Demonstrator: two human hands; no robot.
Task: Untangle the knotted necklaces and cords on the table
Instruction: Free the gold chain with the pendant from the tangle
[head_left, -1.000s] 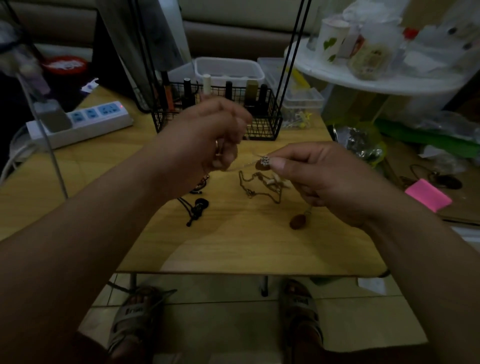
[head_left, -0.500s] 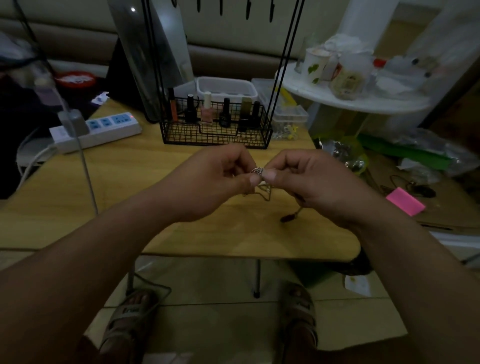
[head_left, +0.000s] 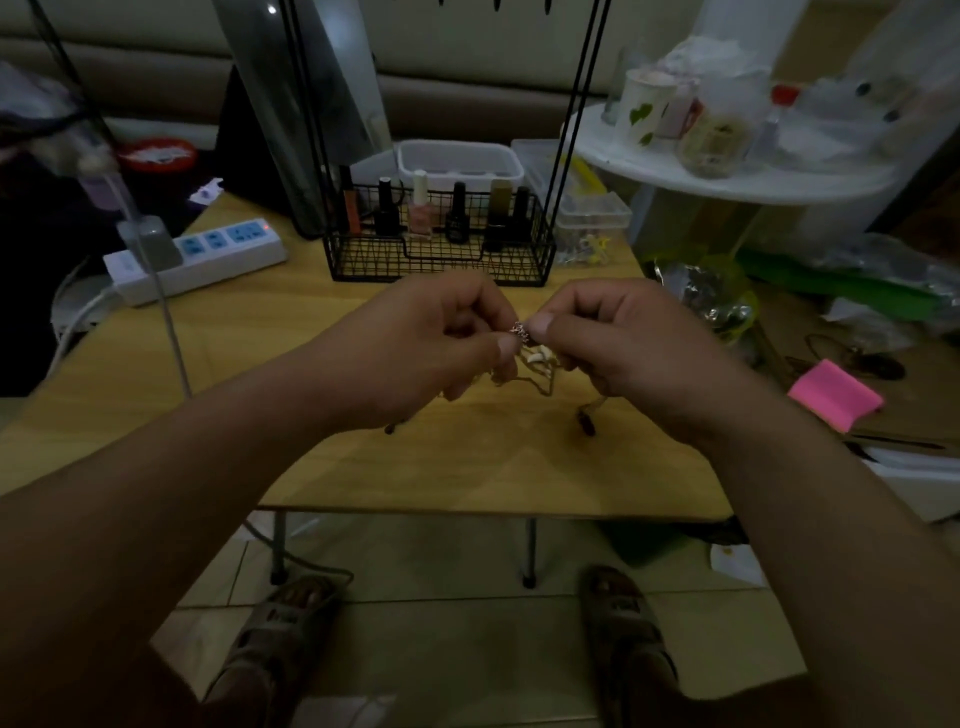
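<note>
1. Underneath everything, a pale wooden bench (head_left: 467, 467) fills the middle of the view, and both forearms reach over its near edge.
2. To the right stands a round white side table (head_left: 737, 183) crowded with jars and a white mug with green hearts (head_left: 644, 111).
3. At the far edge of the bench sits a black wire basket (head_left: 363, 266) holding a row of upright nail polish bottles.
4. Left of it lies a white power strip with blue sockets (head_left: 218, 249).
5. The left hand (head_left: 421, 348) and the right hand (head_left: 628, 348) are raised above the bench, close together, fingers curled, thumb tips nearly meeting.
6. A bright pink rectangular pad (head_left: 835, 395) lies off the bench on the right.
7. The tangled thin metal chain necklace (head_left: 540, 379) hangs between the two hands, each hand pinching it between thumb and forefinger. Its loops droop toward the bench top, with small pale shell-like pieces (head_left: 537, 357) caught in them.
8. A dark teardrop pendant (head_left: 588, 427) rests on the bench just below the right hand. A dark cord end (head_left: 389, 429) shows beside the left wrist.
9. A tiny silvery filigree bead (head_left: 520, 330) sits right at the pinch point, between the two thumbs.
</note>
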